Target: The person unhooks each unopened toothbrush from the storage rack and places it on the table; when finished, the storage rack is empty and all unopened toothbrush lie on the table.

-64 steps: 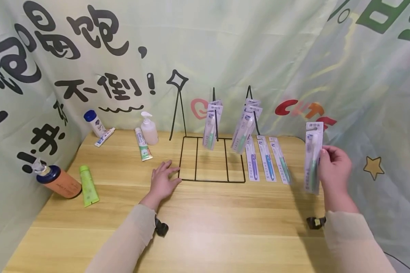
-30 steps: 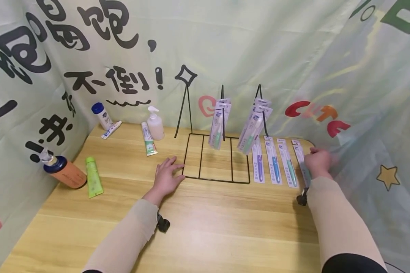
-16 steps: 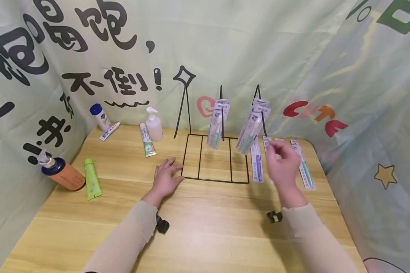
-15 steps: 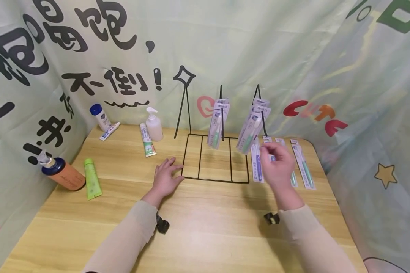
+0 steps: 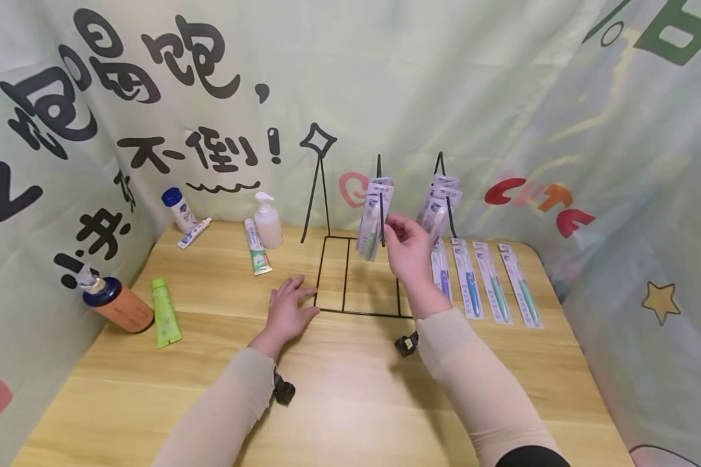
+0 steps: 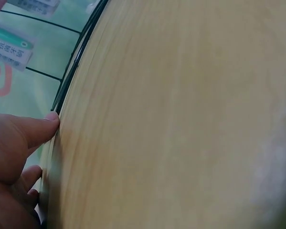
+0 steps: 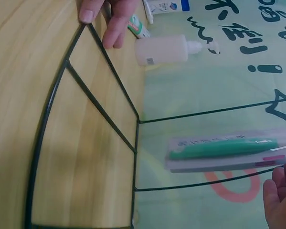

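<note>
A black wire display rack (image 5: 343,285) with upright hooks stands on the wooden table. On its middle hook hangs a packaged toothbrush (image 5: 371,224) with a green handle, another package behind it. My right hand (image 5: 410,250) pinches this package's right edge, beside the hook's front prong; the right wrist view shows its fingers (image 7: 281,191) at that edge. More packaged toothbrushes (image 5: 438,211) hang on the right hook, partly behind my right hand. The left hook carries nothing. My left hand (image 5: 287,308) rests with spread fingers at the rack's left base corner, thumb (image 6: 49,125) against the wire.
Several packaged toothbrushes (image 5: 469,279) lie in a row right of the rack. To its left are a pump bottle (image 5: 268,226), toothpaste tubes (image 5: 258,250), a blue-capped bottle (image 5: 179,211), a green tube (image 5: 165,314) and an orange pump bottle (image 5: 122,308). A printed curtain surrounds the table.
My right hand has laid a packaged toothbrush at the row's right end, then moved left to the middle hook's package. The left hand has stayed at the rack's corner.
</note>
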`<state>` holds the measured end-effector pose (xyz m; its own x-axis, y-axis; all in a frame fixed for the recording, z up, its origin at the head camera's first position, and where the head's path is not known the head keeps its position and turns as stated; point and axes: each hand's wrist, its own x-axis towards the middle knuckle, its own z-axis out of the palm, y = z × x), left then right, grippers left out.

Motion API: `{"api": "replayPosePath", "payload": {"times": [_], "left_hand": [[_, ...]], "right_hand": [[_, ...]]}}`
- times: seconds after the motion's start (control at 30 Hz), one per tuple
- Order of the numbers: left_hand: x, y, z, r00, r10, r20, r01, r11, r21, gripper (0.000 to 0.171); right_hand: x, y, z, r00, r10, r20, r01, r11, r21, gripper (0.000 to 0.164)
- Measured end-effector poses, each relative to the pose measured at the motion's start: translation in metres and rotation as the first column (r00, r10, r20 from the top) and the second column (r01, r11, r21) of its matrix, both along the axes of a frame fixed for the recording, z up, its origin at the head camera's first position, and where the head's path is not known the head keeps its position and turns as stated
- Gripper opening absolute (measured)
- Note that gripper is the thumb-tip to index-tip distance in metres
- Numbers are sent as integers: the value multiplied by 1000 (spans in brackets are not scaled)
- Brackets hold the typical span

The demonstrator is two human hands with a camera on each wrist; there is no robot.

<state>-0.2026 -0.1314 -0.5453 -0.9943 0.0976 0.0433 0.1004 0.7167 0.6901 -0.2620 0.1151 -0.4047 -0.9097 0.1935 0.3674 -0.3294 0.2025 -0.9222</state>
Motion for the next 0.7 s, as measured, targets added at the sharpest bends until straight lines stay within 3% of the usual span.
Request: {"api": "replayPosePath", "payload": {"times": [0.4,0.7], "left_hand": [[2,3,-1,1000,3,-14,-2,1000,14,45],[1,2,-2,1000,2,0,-2,1000,4,47]], "right_hand": [[0,-1,-3,998,-16,61,14,999,33,12],[12,17,1,999,-18,32,15,995,96,12]]}}
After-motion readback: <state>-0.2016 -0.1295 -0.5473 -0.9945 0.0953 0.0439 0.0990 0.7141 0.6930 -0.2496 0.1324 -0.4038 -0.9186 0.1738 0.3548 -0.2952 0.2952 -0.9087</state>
